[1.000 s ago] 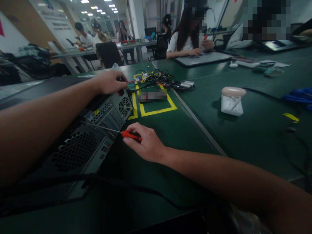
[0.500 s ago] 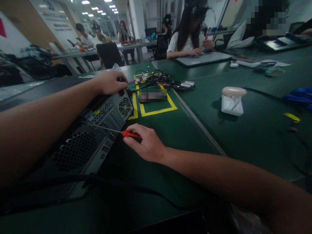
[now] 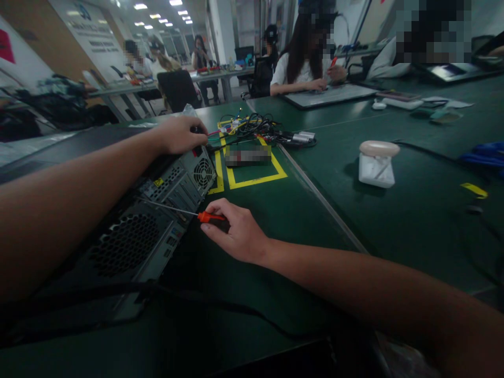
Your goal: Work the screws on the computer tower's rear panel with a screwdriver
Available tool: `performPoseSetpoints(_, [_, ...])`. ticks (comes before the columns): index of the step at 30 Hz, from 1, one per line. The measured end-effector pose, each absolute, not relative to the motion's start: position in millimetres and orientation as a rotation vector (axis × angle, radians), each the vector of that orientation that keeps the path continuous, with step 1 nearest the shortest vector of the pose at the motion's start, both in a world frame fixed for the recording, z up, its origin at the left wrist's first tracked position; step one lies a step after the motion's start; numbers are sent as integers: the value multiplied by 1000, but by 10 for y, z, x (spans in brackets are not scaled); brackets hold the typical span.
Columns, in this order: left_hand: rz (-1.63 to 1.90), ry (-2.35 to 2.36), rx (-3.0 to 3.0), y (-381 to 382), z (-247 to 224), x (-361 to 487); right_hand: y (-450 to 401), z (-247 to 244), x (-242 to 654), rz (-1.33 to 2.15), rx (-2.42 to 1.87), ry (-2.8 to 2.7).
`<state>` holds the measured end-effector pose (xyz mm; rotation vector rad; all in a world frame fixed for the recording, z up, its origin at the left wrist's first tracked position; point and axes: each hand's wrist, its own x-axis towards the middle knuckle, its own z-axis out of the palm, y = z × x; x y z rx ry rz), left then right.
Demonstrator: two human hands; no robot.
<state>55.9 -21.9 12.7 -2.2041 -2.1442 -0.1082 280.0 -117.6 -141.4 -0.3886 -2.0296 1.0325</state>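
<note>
Right hand point(image 3: 236, 233) is gripping a red-handled screwdriver point(image 3: 185, 211), shaft lying nearly flat, tip pointing left into the back panel of the PC case point(image 3: 149, 231) on the green counter point(image 3: 315, 220). Left hand point(image 3: 181, 134) is clamped on the case's far top edge.

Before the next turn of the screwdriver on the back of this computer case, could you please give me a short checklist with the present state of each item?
1. Right hand grips the red handle of the screwdriver: ok.
2. Screwdriver shaft reaches the rear panel of the computer case: ok.
3. Tip seated in a screw head: cannot tell, too dark and small.
4. Left hand rests on the far top corner of the case, bracing it: ok.
5. Black cable in the foreground lies apart from the right hand: ok.
6. Bundle of wires beyond the yellow tape lies apart from the screwdriver: ok.
</note>
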Motion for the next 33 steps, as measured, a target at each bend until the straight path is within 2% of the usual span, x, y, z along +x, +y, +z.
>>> performPoseSetpoints(33, [-133,-2190,-2223,-244,162,606,-1162,-1417,2794,911,-455,-2097])
